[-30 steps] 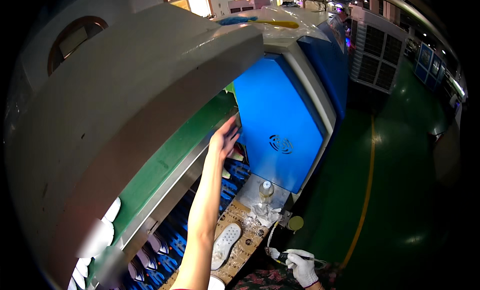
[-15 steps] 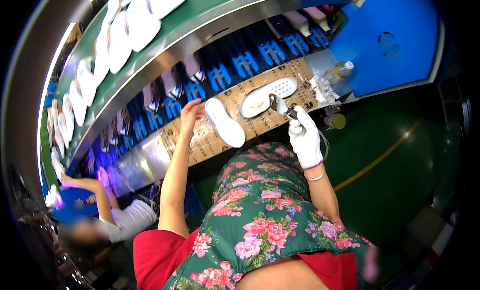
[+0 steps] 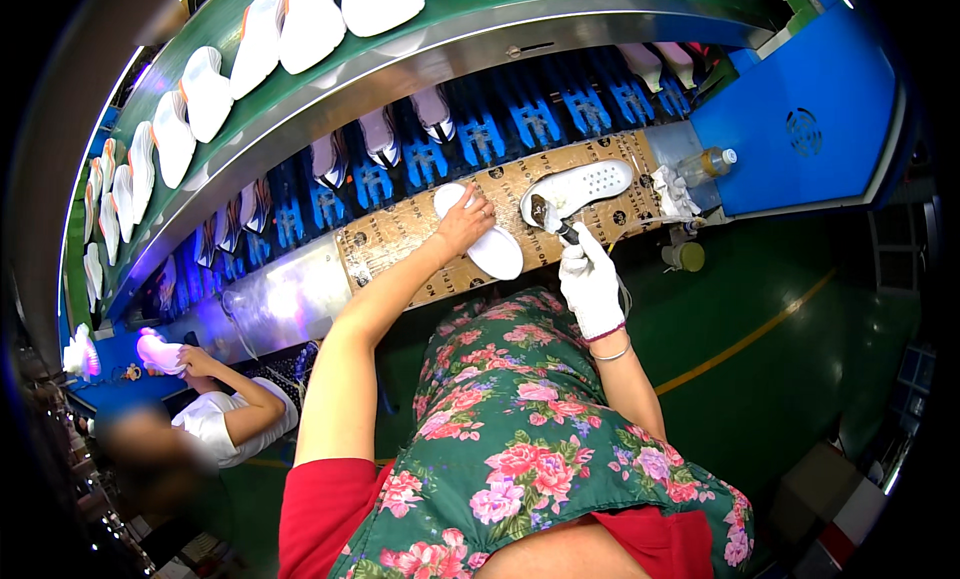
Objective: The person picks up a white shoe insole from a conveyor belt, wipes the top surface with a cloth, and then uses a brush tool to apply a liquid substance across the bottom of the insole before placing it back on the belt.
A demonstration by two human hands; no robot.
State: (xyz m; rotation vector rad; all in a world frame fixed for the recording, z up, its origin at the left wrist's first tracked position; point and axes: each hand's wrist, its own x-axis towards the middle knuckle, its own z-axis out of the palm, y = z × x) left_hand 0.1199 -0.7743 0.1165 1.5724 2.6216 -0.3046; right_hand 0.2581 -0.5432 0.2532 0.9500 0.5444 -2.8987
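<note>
- My table is a cardboard-covered strip beside blue conveyor racks, green floor beneath.
- My bare left hand lies flat on a white sole, its long axis running toward me, rightward.
- My gloved right hand grips a brush against a perforated white sole.

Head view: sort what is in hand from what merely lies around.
In hand:
- smooth white shoe sole under the bare left hand
- perforated white shoe sole
- dark-tipped brush gripped by the white-gloved right hand
- brown cardboard-covered bench

Lying about:
- clear plastic bottle
- white soles on the green belt
- crumpled white rag
</note>
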